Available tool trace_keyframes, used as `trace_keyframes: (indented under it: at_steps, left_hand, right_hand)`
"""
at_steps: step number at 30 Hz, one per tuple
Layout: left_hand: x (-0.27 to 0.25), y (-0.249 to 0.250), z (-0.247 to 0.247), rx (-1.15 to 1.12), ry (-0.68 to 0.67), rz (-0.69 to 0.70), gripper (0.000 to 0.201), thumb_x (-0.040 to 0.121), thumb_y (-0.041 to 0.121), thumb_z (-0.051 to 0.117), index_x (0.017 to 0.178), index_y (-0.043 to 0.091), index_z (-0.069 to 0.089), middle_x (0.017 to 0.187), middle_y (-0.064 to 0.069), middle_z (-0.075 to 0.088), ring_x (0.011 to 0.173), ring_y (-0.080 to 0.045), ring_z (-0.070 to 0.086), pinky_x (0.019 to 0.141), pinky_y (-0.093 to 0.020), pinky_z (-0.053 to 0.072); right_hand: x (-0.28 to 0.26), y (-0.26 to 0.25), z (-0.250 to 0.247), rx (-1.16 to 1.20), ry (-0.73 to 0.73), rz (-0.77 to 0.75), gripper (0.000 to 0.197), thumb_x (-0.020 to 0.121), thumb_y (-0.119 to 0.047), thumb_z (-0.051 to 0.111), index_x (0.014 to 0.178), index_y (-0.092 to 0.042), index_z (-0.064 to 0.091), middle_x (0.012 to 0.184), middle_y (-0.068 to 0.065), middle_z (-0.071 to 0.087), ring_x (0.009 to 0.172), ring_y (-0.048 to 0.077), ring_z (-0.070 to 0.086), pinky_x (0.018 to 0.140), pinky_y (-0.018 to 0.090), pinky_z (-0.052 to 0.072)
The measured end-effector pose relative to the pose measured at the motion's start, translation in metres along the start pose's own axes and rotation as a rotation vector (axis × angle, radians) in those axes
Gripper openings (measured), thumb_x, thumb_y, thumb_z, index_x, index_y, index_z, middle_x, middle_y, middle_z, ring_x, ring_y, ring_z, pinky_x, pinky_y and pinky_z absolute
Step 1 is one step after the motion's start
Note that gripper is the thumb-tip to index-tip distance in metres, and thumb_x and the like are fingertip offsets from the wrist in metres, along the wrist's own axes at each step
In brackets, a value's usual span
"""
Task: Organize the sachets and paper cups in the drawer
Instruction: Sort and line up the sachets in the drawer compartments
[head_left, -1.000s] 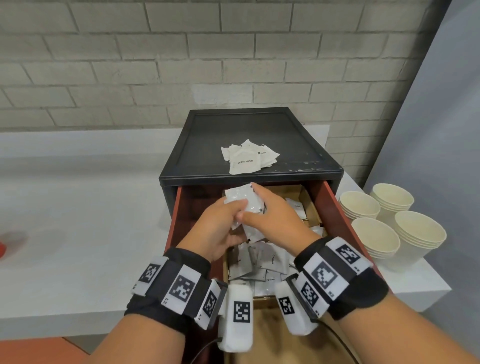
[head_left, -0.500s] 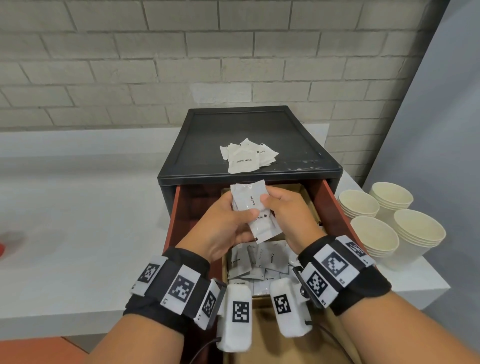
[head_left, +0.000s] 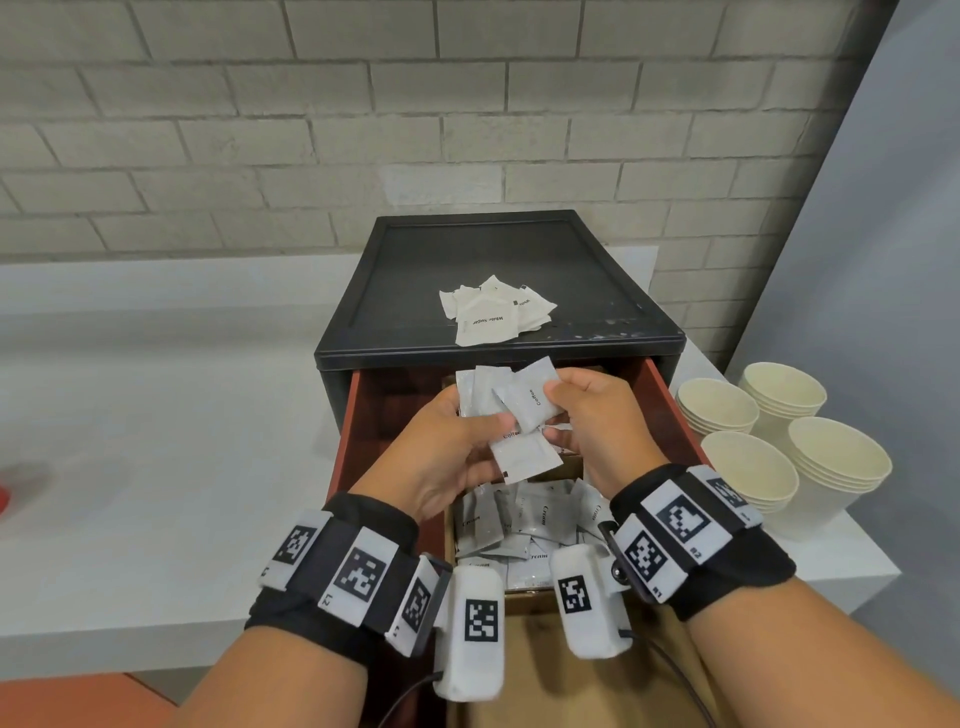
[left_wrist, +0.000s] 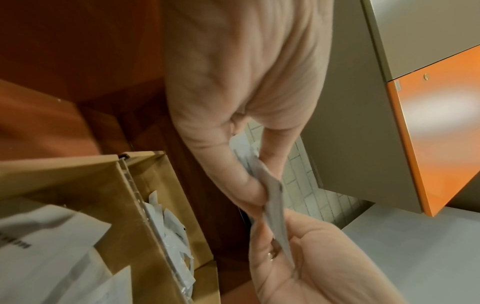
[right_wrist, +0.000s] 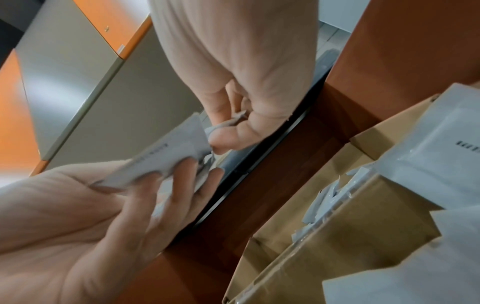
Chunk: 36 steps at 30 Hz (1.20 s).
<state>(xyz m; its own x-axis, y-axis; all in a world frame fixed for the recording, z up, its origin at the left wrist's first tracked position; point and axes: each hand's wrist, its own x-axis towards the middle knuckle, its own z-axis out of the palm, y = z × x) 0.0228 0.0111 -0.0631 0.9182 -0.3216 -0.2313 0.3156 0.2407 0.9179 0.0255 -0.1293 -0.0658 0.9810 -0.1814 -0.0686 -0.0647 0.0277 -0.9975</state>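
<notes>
Over the open reddish drawer (head_left: 351, 415), both hands hold a fan of grey "Coffee" sachets (head_left: 524, 410). My left hand (head_left: 457, 447) grips the bundle from the left, thumb on top. From the right, my right hand (head_left: 587, 415) pinches the top sachet's edge. In the left wrist view the sachets (left_wrist: 275, 197) stand edge-on between the two hands. A cardboard divider (head_left: 540, 590) in the drawer holds several "Cream" sachets (head_left: 524, 519). White sugar sachets (head_left: 491, 314) lie piled on the black cabinet top (head_left: 415, 270). Stacked paper cups (head_left: 779, 447) stand at the right.
The black cabinet sits on a white counter (head_left: 156, 441) against a brick wall (head_left: 363, 130). A grey panel (head_left: 883, 234) closes off the right side. A red object (head_left: 2, 501) peeks in at the far left edge.
Both hands rose out of the drawer with the sachets. The bundle now fans out higher, just below the cabinet's front edge, and the right hand has shifted to the top sachet.
</notes>
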Motion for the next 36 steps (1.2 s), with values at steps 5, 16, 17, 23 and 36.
trace_keyframes:
  at_steps: [5, 16, 17, 23, 36]
  left_hand:
    - [0.000, 0.000, -0.001, -0.024, 0.040, -0.004, 0.038, 0.094, 0.001, 0.048, 0.131, 0.011, 0.050, 0.124, -0.013, 0.063, 0.107, -0.027, 0.064, 0.075, -0.034, 0.059]
    - [0.004, -0.003, -0.004, 0.159, 0.217, 0.011, 0.047, 0.092, -0.004, 0.052, 0.134, 0.015, 0.046, 0.135, -0.009, 0.054, 0.107, -0.023, 0.060, 0.076, -0.030, 0.057]
    - [0.004, -0.003, -0.004, 0.171, 0.210, 0.004, 0.047, 0.091, -0.004, 0.052, 0.134, 0.015, 0.046, 0.134, -0.009, 0.055, 0.109, -0.024, 0.060, 0.077, -0.031, 0.057]
    - [0.005, -0.007, -0.003, 0.268, 0.117, -0.033, 0.042, 0.089, -0.006, 0.056, 0.126, 0.013, 0.053, 0.120, -0.012, 0.064, 0.104, -0.027, 0.065, 0.083, -0.041, 0.056]
    - [0.004, -0.005, -0.004, 0.224, 0.235, 0.026, 0.038, 0.092, -0.007, 0.050, 0.126, 0.009, 0.053, 0.114, -0.004, 0.061, 0.095, -0.021, 0.062, 0.068, -0.027, 0.055]
  right_hand:
    - [-0.002, -0.003, -0.001, -0.100, 0.007, -0.052, 0.025, 0.093, -0.003, 0.048, 0.081, -0.017, 0.065, 0.078, -0.005, 0.061, 0.067, 0.007, 0.056, 0.053, 0.016, 0.048]
    - [0.011, 0.010, -0.012, 0.052, 0.119, 0.217, 0.045, 0.092, -0.001, 0.051, 0.136, 0.000, 0.041, 0.104, 0.014, 0.057, 0.081, 0.018, 0.062, 0.074, 0.024, 0.051]
    - [0.010, 0.011, -0.010, 0.046, 0.085, 0.234, 0.051, 0.093, -0.007, 0.053, 0.141, -0.004, 0.035, 0.118, 0.015, 0.053, 0.096, 0.021, 0.061, 0.082, 0.027, 0.050]
    - [0.001, 0.005, 0.003, -0.183, -0.136, 0.057, 0.014, 0.091, -0.017, 0.057, 0.104, -0.017, 0.062, 0.103, 0.005, 0.067, 0.081, 0.012, 0.060, 0.054, 0.017, 0.047]
    - [0.013, 0.010, -0.016, -0.007, 0.174, 0.206, 0.035, 0.094, -0.010, 0.051, 0.129, -0.009, 0.051, 0.103, 0.007, 0.059, 0.083, 0.020, 0.064, 0.069, 0.023, 0.052]
